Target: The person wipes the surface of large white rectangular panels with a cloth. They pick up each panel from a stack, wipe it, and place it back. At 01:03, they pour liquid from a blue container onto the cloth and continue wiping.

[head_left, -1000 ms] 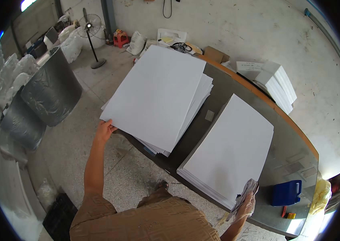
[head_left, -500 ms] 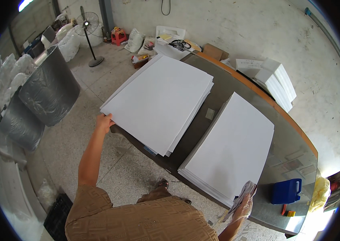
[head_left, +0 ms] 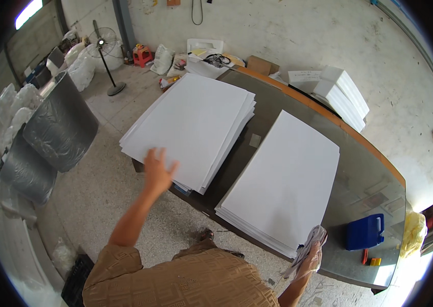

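Observation:
Two stacks of large white sheets lie on a dark glass-topped table [head_left: 270, 94]. My left hand [head_left: 158, 171] is over the near edge of the left stack [head_left: 191, 123], fingers spread and holding nothing; whether it touches the top sheet I cannot tell. That stack's edges are uneven. The right stack [head_left: 288, 174] sits squarer, with a gap of bare table between the two. At its near right corner, my right hand [head_left: 312, 261] is closed on a crumpled whitish cloth [head_left: 311, 243]. Thin clear plastic seems to cover part of this hand.
A blue jerrycan [head_left: 364, 232] stands at the table's right end beside a red-handled tool [head_left: 364, 256] and a small yellow object [head_left: 375, 261]. White foam blocks [head_left: 341, 97] lean behind the table. On the left are large grey wrapped rolls [head_left: 63, 123] and a standing fan [head_left: 109, 66].
My left hand has let go of the left stack's corner and moved right along its near edge, fingers now spread. My right hand keeps the cloth at the right stack's corner.

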### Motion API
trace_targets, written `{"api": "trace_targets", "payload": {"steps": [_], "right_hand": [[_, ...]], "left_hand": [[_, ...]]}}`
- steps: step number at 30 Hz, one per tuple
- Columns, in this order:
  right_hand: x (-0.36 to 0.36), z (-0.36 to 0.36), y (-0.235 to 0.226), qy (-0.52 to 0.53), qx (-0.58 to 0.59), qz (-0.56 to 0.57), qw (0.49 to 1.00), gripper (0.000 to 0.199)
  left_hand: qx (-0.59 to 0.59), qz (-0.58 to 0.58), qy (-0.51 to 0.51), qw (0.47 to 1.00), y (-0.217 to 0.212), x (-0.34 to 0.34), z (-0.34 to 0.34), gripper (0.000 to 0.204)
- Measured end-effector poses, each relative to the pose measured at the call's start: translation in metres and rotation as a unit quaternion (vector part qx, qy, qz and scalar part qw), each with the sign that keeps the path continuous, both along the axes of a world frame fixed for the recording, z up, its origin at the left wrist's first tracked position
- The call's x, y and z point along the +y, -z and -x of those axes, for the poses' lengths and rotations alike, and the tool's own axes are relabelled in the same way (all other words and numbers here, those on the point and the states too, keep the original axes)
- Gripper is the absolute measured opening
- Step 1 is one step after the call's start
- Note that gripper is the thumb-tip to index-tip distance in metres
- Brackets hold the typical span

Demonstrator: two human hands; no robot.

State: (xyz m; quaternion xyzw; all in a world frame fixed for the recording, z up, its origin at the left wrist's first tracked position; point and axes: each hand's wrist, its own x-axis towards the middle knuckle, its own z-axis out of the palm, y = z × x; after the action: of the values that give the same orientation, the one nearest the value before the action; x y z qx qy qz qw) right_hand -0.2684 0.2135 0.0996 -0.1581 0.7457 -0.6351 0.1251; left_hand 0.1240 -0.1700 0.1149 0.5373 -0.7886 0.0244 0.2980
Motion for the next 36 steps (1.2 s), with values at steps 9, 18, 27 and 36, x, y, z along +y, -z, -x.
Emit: {"api": "trace_targets", "payload": {"steps": [9,18,27,36], "right_hand": [[0.023,0.015,-0.009,0.009,0.019,-0.018,1.000,0.048],[0.000,0.053,-0.027,-0.201,-0.211,0.126,0.948,0.051],[-0.114,0.007,-0.073,-0.424,-0.207,-0.041,0.881,0.049],[-0.196,-0.094,-0.012,-0.415,0.538,-0.236,0.695,0.049]], "left_hand": [[-0.183,-0.131,-0.001,0.974,0.037,0.040,0.090,0.079],[-0.007,0.054,0.220,0.974,0.024,0.087,0.071,0.039],[-0.048,0.032,0.327,0.943,0.082,0.192,0.113,0.041],[-0.015,0.051,0.383,0.922,0.106,0.169,0.117,0.042]]}}
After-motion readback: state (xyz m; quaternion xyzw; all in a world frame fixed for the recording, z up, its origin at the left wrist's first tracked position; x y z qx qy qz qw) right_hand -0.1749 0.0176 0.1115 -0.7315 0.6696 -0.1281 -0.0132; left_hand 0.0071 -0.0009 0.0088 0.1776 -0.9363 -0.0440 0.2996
